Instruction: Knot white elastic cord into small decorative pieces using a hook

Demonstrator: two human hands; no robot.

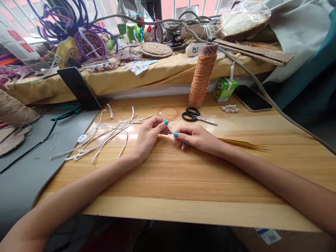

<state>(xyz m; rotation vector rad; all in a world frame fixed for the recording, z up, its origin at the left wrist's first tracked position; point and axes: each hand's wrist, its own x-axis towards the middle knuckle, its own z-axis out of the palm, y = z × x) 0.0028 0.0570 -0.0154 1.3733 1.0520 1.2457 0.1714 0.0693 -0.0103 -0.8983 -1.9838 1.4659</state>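
Between my two hands, over the middle of the wooden table, a short piece of white cord (170,128) is stretched. My left hand (152,131) pinches it near its upper end, thumb on top. With thumb and fingers closed, my right hand (193,136) grips the lower end. Left of my left hand lies a loose bunch of white cords (105,134). Just beyond my hands are a coil of thin orange thread (170,112) and black-handled scissors (196,117). Golden tweezers (241,142) lie partly behind my right wrist.
An orange thread spool (203,77) stands at the back, near a green drink carton (225,89) and a phone (252,98). Small white knotted pieces (230,108) lie in front. A grey cable (267,94) crosses the right side. Another dark phone (78,89) leans at left.
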